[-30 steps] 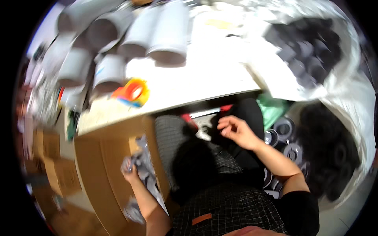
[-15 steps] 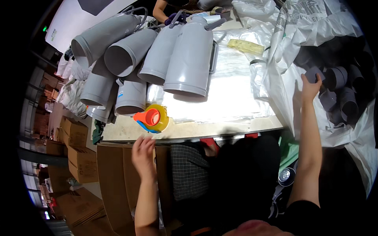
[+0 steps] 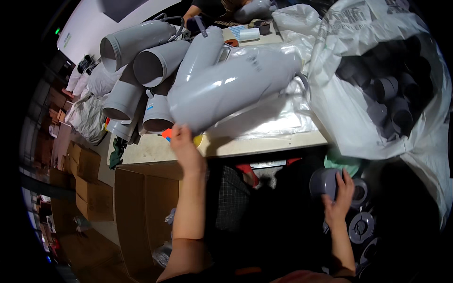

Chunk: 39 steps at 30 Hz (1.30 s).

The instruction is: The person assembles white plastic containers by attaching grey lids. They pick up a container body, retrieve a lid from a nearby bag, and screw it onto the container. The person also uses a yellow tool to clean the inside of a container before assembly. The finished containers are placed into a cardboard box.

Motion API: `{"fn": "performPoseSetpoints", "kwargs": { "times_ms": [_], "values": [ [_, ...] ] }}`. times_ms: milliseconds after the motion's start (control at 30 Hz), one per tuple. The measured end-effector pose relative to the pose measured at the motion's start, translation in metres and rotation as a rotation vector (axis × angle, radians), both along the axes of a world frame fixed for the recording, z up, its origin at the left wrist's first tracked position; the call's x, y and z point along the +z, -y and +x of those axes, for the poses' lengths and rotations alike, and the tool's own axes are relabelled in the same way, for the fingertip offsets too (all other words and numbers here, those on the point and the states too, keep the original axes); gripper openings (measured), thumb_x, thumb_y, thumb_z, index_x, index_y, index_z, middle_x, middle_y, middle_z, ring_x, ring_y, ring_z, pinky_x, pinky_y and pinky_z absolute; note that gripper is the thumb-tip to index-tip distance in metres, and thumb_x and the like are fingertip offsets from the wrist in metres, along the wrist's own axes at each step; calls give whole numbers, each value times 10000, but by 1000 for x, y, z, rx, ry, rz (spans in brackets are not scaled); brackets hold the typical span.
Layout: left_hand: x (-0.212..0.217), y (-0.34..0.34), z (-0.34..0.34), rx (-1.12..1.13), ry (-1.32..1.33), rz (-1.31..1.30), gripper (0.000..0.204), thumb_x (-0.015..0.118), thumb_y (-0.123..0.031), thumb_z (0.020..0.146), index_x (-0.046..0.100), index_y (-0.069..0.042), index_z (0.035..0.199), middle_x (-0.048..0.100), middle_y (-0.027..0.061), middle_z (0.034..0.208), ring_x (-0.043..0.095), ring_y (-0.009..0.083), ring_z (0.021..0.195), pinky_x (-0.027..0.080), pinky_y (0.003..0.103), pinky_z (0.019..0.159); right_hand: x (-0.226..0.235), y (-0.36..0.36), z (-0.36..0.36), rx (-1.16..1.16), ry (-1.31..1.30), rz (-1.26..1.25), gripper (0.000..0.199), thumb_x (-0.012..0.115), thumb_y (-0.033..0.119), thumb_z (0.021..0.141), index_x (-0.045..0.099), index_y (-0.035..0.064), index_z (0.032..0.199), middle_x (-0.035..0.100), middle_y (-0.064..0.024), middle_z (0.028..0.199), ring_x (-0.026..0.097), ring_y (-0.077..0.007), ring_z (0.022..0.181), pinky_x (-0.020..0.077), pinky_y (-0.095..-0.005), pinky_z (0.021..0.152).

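Observation:
My left hand [image 3: 186,144] is closed on the base rim of a large grey thermos jug [image 3: 231,89]. The jug lies tilted across the table, its base toward the hand and its top toward the right; its outline is a little blurred. Mostly hidden behind that hand is an orange and yellow round piece [image 3: 167,135]. Below the table's front edge, at the right, my right hand [image 3: 340,195] grips a grey cup [image 3: 323,182] between thumb and fingers. Several round grey lids [image 3: 362,227] lie under and beside it.
More grey jugs [image 3: 163,61] are piled on the table's left. A white sack [image 3: 325,113] with several dark grey cups [image 3: 401,113] stands at right. Clear plastic sheets [image 3: 283,122] cover the table's middle. An open carton [image 3: 130,212] stands below. Another person's arm [image 3: 191,12] is at the far side.
My right hand has come from the sack down to the lower right with a grey cup. My left hand has moved up onto the standing jug, which now tips over to the right.

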<state>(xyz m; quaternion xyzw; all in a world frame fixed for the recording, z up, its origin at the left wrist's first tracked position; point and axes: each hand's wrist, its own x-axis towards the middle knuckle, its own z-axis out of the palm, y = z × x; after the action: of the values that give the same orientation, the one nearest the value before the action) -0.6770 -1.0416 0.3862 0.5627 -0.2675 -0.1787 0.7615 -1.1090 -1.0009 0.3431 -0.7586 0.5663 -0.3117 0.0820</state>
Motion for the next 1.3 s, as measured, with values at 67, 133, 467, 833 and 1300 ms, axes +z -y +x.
{"fn": "performPoseSetpoints", "kwargs": {
  "times_ms": [67,133,467,833,1300],
  "values": [
    [3,-43,18,-12,-219,-89,272,504,-165,1048,601,41,1196,660,125,1129,636,199,1035,508,344,918,10,2,10,32,62,19,769,842,303,724,543,26,1376,489,-212,1452,480,-438,1304,384,-480,1111],
    [1,-93,25,-10,-302,-69,328,486,-190,1061,580,66,1244,651,157,1187,640,239,1084,513,373,953,6,29,-21,135,281,139,814,859,338,722,513,8,1381,514,-214,1412,503,-365,1316,407,-452,1101],
    [17,-161,2,25,-365,-54,426,447,-290,1093,539,62,1314,623,175,1277,610,297,1179,490,440,1016,1,19,25,104,784,-20,661,657,295,902,485,-6,1465,523,-160,1462,542,-291,1302,396,-401,1127],
    [116,-173,-26,-366,6,-248,562,484,-416,1028,443,20,1381,636,209,1195,570,387,1183,522,536,1000,-49,-92,22,440,814,752,413,616,234,1001,537,8,1337,582,-174,1288,566,-220,1182,429,-345,1033],
    [49,-27,-90,-642,342,-69,214,479,-138,1057,564,-37,889,489,11,552,346,61,533,446,314,782,-172,61,-237,-876,-313,432,513,729,431,854,668,2,1130,653,-223,1172,624,-417,1133,511,-469,977]
  ]
}}
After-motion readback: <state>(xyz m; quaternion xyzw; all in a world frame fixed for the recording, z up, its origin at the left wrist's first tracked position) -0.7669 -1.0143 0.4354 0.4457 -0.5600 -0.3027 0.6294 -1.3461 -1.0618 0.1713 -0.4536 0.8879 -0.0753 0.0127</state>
